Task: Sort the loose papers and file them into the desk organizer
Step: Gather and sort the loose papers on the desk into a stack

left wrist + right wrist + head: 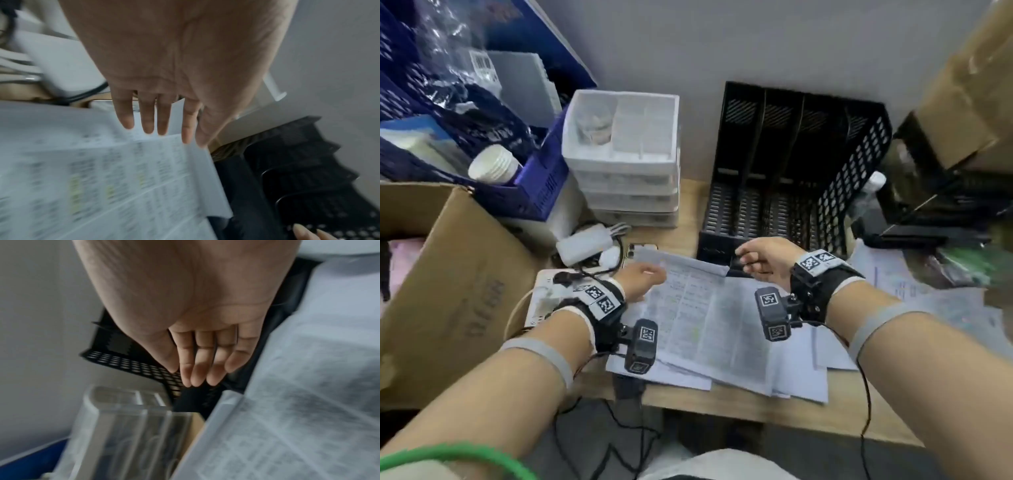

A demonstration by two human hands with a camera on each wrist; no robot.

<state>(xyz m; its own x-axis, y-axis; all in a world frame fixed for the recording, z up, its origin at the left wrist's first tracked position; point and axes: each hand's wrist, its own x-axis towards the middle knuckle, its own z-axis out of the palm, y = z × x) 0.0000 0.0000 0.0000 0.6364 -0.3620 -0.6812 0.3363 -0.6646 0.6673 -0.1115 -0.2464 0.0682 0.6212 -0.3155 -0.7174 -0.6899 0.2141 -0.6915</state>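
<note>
Papers (709,318) lie unfiled at frame centre, black organizer (791,164) above empty, both hands spread, holding nothing.

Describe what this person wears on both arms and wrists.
Both forearms are bare, sleeveless. Each wrist carries a black strap with white square-coded tags, left and right, plus a small black camera block bearing similar tags, left and right. A grey band circles each forearm, thin black cables trail off, and a green cord loops the left arm.
</note>
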